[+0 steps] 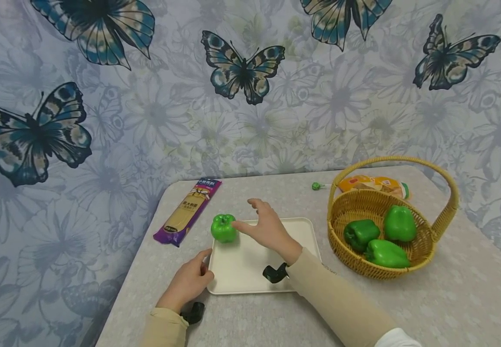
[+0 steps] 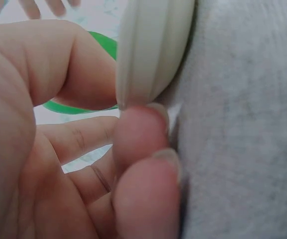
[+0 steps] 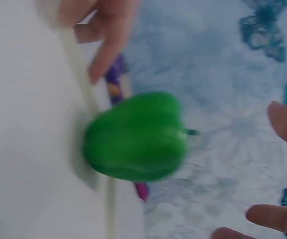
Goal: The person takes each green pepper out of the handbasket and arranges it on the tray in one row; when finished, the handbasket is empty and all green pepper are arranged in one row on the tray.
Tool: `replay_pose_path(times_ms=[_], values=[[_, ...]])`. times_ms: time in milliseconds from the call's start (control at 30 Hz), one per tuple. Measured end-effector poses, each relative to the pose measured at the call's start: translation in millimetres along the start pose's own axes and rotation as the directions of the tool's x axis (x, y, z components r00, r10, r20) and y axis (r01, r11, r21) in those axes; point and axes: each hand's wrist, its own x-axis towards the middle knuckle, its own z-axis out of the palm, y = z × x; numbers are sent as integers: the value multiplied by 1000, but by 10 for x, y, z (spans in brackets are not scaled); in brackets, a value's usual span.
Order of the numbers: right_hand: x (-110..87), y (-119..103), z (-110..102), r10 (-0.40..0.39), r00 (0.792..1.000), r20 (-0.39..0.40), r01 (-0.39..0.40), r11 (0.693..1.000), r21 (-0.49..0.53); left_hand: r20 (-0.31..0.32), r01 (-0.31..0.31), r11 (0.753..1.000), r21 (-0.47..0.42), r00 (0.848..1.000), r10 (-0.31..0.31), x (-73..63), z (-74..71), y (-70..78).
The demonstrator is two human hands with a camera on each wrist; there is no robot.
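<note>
A green bell pepper (image 1: pixel 223 228) sits upright at the back left corner of a cream rectangular tray (image 1: pixel 250 270). My left hand (image 1: pixel 188 281) is at the tray's left edge; in the left wrist view its thumb (image 2: pixel 78 64) lies over the rim and the fingertips (image 2: pixel 141 134) press against the edge, pinching it. Above the tray, my right hand (image 1: pixel 269 230) has thumb and fingers spread apart, the thumb pointing toward the pepper. In the right wrist view a gap shows between the pepper (image 3: pixel 138 137) and those spread fingers (image 3: pixel 275 219).
To the right of the tray stands a wicker basket (image 1: pixel 335 241) with a tall handle, holding three green peppers (image 1: pixel 400 224). Behind it lie an orange package (image 1: pixel 372 183) and a small green item (image 1: pixel 316 186). A purple noodle packet (image 1: pixel 187 212) lies at the left, before the butterfly-patterned wall.
</note>
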Motion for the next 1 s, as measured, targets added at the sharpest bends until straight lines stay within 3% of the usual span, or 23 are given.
replay_pose_path(times_ms=[200, 367, 467, 567, 733, 833, 1000], values=[[-302, -49, -633, -42, 993, 112, 43, 999, -4, 6, 4, 1000, 15, 1000, -4, -23, -30, 4], [-497, 28, -1222, -88, 958, 275, 82, 996, 33, -6, -7, 1000, 20, 1000, 7, -29, -60, 3], [-617, 139, -1576, -97, 948, 304, 85, 995, 51, 10, -2, 1000, 9, 1000, 2, -17, -32, 6], [-708, 267, -1856, -68, 962, 265, 56, 997, 54, 12, 2, 1000, 7, 1000, -2, -23, -20, 5], [-733, 551, -2136, 56, 985, 162, -56, 998, -3, 1, 10, 1000, 23, 1000, -10, -48, -39, 7], [-713, 762, -2208, 133, 986, 104, -130, 991, -32, 0, 8, 1000, 22, 1000, -8, -57, -43, 19], [-714, 1142, -2222, 220, 975, -24, -218, 974, 60, 12, 14, 1000, 9, 1000, -15, -57, -26, 39]])
